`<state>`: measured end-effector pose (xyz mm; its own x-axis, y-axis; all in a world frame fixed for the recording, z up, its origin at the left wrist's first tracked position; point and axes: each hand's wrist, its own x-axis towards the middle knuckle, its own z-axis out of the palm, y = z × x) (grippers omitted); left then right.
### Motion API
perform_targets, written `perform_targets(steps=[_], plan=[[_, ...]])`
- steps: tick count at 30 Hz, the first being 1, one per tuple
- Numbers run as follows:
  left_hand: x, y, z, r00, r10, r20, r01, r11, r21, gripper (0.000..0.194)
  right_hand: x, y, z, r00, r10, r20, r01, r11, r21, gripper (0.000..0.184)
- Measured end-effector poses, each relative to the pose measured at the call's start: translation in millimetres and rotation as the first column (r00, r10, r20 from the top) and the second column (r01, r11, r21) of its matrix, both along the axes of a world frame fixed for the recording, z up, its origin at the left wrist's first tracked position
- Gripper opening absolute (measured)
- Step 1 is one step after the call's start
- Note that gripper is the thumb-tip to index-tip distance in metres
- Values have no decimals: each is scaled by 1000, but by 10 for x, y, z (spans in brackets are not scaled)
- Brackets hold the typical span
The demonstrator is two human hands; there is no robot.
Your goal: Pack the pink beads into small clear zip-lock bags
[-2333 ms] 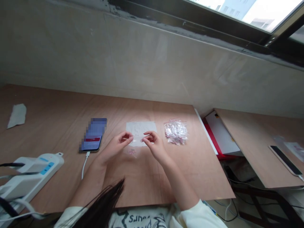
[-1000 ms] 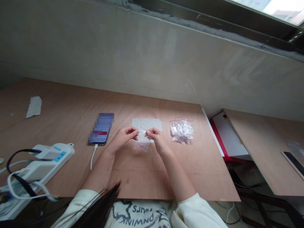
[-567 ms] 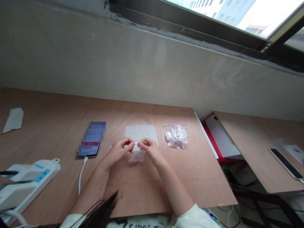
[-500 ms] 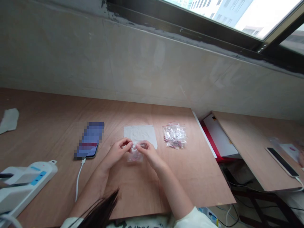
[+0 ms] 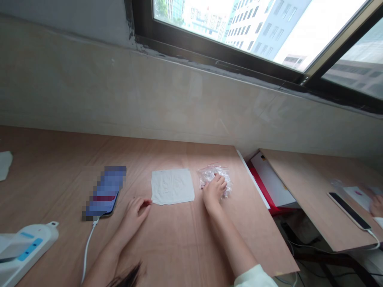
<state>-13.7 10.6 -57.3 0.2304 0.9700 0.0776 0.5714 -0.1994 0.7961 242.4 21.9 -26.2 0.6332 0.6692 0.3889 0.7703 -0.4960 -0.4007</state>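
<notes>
My right hand lies on the pile of small clear plastic zip bags, its fingers a little apart and covering part of the pile. Reddish bits show through the plastic. On the left, my left hand rests on the table with thumb and forefinger curled together, and I see nothing between them. Its fingertips are close to the lower left corner of a white tissue, which lies flat between my hands.
Left of my left hand lies a phone with a white charging cable. A white power strip sits at the lower left. Across a gap on the right, another table holds a second phone near another person's hand.
The small clear bag that both hands held over the tissue is no longer in them. My right hand has moved right onto the bag pile; my left has drawn back left, uncovering the tissue.
</notes>
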Motion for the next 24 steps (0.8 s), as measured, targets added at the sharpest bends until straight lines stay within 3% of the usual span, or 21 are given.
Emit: perform_targets(steps=[3,7,14,24], plan=[[-45,-124,-74,999,0,-34,2,999,52,15,-220,-192,-76,985,173,10,-173,985,-16,15],[-84,-272,-73,999,11,-47,-8,998,60,17,-484,-448,-231,915,356,-189,-370,928,-41,16],[-88,-326,-45,996,-20,-82,25,998,63,21,-514,-504,-304,904,313,-291,-335,942,-30,23],[-78,-338,23,999,-12,-40,14,999,51,17,-524,-519,-294,906,346,-244,-363,931,-30,23]])
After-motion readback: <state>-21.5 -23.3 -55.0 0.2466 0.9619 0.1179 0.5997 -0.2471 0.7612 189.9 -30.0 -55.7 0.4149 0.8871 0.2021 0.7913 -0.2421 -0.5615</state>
